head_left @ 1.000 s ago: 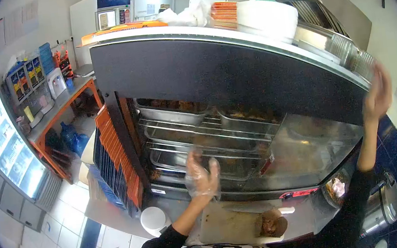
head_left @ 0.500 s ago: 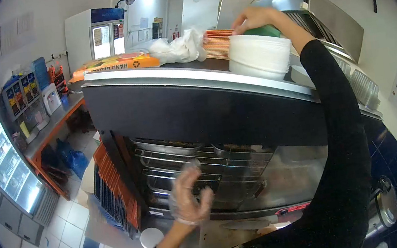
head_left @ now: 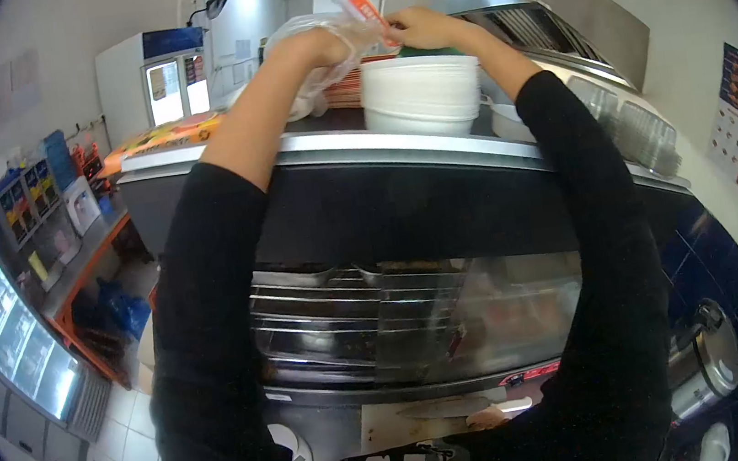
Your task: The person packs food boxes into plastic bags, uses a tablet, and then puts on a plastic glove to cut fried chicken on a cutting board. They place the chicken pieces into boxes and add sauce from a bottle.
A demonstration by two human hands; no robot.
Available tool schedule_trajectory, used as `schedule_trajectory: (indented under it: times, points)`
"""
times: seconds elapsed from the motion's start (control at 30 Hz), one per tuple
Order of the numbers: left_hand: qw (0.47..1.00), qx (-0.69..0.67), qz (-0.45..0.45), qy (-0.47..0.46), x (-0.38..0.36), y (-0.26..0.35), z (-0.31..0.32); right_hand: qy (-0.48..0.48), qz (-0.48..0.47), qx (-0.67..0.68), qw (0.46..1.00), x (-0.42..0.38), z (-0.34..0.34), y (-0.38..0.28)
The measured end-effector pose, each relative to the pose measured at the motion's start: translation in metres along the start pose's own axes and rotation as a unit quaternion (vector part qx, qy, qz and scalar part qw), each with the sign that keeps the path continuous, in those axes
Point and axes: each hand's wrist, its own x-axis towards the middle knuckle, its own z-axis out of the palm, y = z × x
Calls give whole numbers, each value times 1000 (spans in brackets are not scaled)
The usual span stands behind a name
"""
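Note:
Both arms reach up over the top of the black cabinet. My right hand (head_left: 425,28) is closed, its fingertips pinching the lower edge of an orange-and-white flat piece (head_left: 367,15) that stands up tilted. Clear crumpled plastic surrounds my left hand (head_left: 323,47), close to the same piece; its fingers are hidden. Just below the hands is a stack of orange-edged items (head_left: 343,90). Beside it, under my right hand, stands a stack of white round containers (head_left: 421,95).
An orange glove box (head_left: 163,140) lies on the cabinet's top (head_left: 331,148) at the left. Clear lids (head_left: 646,134) are stacked at the right. Below are wire racks behind glass, a knife (head_left: 444,408) on a board (head_left: 384,424), and a metal pot (head_left: 715,363).
My left hand has risen from in front of the racks to the cabinet top. My right hand has shifted left and now holds the orange-and-white piece. The view has shifted too.

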Motion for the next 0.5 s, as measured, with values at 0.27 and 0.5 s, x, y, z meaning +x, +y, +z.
schedule_trajectory:
  times: [0.27, 0.5]
  points:
    - [943, -284, -174, -6, -3, 4, 24, 46, 56, -23, 997, 6, -6, 17]
    - [921, -291, -28, 259, -60, -3, -4, 641, 194, -153, 727, -62, -139, 21]
